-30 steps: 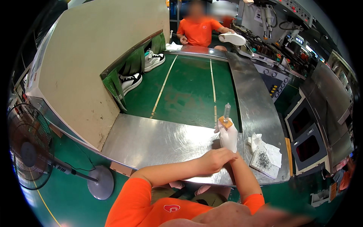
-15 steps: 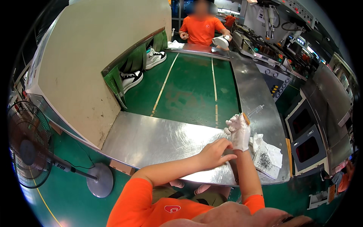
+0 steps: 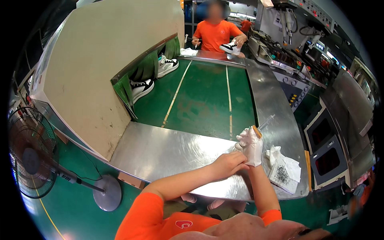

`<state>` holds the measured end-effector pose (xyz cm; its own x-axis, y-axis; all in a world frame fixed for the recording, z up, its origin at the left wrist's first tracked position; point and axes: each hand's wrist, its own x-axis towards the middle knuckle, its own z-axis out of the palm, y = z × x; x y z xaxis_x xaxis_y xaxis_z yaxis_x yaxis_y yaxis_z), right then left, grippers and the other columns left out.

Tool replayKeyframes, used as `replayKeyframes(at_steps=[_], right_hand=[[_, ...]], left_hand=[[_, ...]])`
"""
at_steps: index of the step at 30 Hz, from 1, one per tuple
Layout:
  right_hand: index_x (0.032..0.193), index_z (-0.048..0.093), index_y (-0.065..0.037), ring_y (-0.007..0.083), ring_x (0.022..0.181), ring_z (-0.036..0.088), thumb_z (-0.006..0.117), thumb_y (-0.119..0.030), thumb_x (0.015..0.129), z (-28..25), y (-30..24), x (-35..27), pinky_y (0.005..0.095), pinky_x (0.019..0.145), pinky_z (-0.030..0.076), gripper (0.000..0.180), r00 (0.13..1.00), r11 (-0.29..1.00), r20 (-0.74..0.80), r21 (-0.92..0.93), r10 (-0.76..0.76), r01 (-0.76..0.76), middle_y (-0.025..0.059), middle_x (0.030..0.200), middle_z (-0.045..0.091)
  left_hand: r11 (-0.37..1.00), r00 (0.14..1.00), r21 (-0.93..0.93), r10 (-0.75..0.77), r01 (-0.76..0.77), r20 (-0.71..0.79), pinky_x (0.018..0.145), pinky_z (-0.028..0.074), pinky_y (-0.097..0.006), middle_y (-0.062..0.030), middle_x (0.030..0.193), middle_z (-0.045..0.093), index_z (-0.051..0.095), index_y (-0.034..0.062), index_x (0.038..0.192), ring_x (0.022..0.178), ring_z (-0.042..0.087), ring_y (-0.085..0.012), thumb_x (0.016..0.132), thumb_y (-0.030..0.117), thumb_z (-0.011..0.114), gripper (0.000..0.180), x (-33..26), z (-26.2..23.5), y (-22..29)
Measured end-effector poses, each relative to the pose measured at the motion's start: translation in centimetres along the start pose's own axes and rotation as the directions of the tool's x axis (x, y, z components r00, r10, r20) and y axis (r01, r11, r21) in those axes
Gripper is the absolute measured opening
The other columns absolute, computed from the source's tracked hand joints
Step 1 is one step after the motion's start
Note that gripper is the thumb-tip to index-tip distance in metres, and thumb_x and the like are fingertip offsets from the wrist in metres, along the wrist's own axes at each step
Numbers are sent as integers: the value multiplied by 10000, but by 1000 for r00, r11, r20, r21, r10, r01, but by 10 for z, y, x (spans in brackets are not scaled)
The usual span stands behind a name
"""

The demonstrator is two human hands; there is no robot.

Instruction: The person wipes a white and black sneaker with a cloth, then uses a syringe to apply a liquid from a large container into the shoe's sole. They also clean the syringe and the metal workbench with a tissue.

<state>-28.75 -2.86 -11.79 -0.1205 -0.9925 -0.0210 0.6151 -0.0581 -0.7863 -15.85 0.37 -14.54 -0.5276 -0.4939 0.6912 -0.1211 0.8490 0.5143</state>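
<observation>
Left hand (image 3: 231, 163) has closed its grip on the cuff of the glove (image 3: 253, 159); earlier its thumb stood apart. Right hand (image 3: 250, 146), fingers half curled, holds a sponge (image 3: 257, 132) and clear syringe (image 3: 267, 122) over the table (image 3: 160, 148); the syringe's contents are too small to tell.

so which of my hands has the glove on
Your right hand wears the white glove, with a syringe jutting past it; your left hand, at the cuff, is bare.

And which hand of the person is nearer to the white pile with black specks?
Right. The gloved right hand is just up and to the left of the white pile; the bare left hand is at the right wrist, farther left.
</observation>
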Motion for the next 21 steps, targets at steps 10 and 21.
replayKeyframes(at_steps=[10,21], right_hand=[[928,548,-89,130,593,542,606,-331,933,-3,1,4,241,414,328,249,1000,999,-15,35,-15,15,38,752,573],[908,548,-101,119,596,540,593,-330,939,-5,-6,5,245,416,339,236,999,997,-20,51,-50,51,28,751,576]], left_hand=[[1000,999,10,-10,9,48,652,483,-391,-120,851,557,540,37,939,768,587,-322,883,181,626,176,1,-4,3],[988,998,140,69,-69,8,668,500,-385,-124,859,576,553,14,923,793,596,-311,872,134,607,141,2,-4,6]])
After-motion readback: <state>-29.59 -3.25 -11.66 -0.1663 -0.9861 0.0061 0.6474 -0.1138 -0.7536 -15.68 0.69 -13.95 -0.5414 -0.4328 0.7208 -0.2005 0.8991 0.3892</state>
